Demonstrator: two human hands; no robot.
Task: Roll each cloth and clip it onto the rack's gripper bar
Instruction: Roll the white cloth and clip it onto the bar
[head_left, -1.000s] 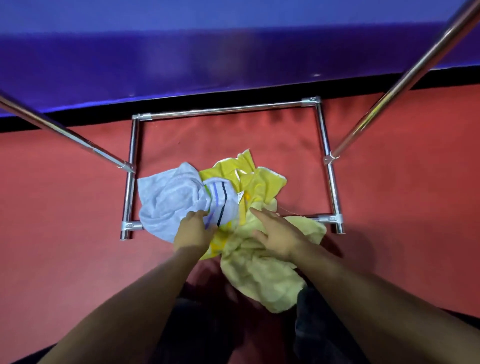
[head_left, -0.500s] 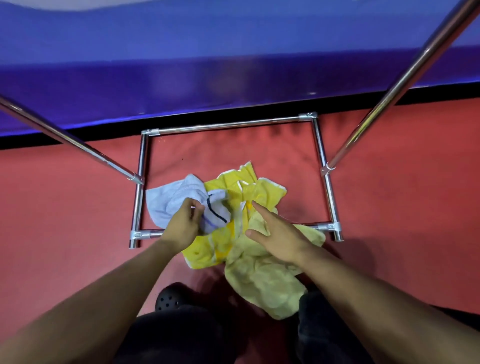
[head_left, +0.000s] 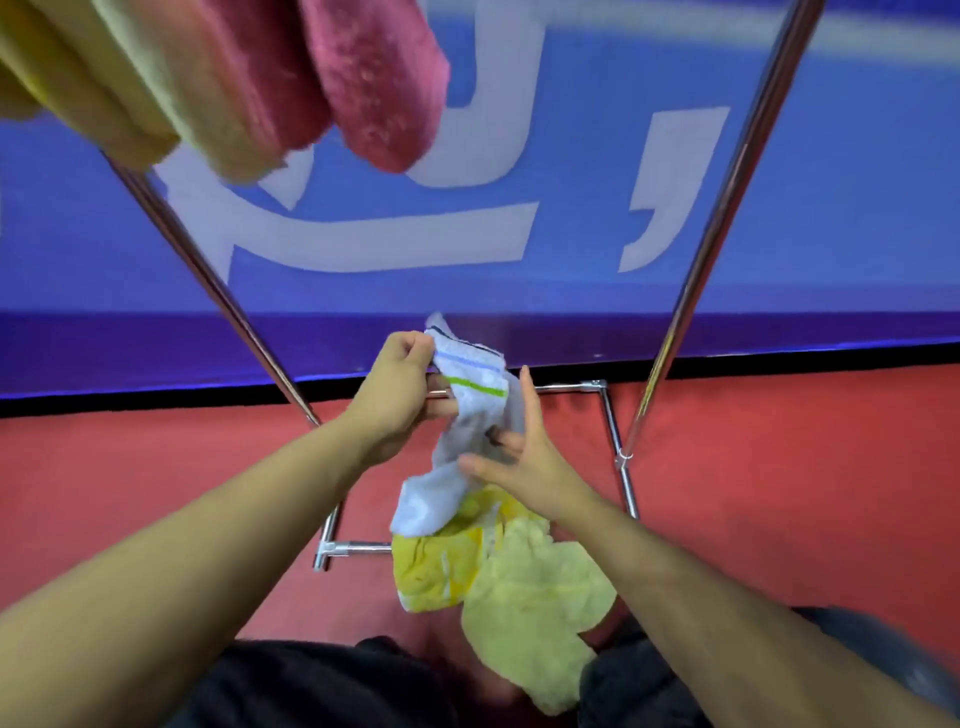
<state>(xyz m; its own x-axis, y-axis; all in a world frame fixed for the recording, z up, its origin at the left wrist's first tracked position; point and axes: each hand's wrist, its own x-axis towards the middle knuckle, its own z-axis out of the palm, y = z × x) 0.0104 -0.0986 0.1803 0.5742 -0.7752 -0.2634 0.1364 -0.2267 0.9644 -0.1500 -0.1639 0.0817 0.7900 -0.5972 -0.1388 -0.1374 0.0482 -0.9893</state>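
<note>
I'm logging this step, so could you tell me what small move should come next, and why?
Probably the right hand should take the white striped cloth's dangling lower end: the left hand grips only its top, so it hangs crumpled, unrolled.

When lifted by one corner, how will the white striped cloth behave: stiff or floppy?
Probably floppy: the white striped cloth hangs crumpled below the left hand pinching its top. Likely light, since that pinch alone carries it. It would hardly roll by itself.

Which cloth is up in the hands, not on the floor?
The white cloth with blue and green stripes. The left hand grips its top and the right hand touches it, while the two yellow cloths lie heaped on the red floor.
</note>
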